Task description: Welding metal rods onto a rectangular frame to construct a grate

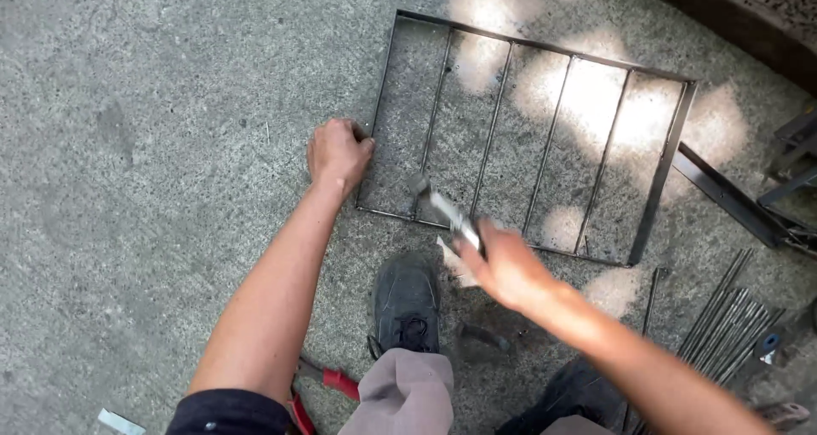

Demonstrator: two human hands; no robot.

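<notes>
A metal frame (528, 137) with thin bars across it is laid flat on the grey concrete floor (153, 145). Its near left corner is pressed down by the left hand (338, 154), which is closed into a loose fist at the frame's edge. A small hammer (442, 207) is gripped by the right hand (502, 265), with the fingers closed tight around the handle. The hammer's head is held just above the near edge of the frame and is a little blurred. A dark shoe (407, 303) is seen near, between the two arms. Red-handled cutters (323, 384) are lying near the left arm. A bunch of thin metal rods (728, 324) is lying on the floor to the right.
</notes>
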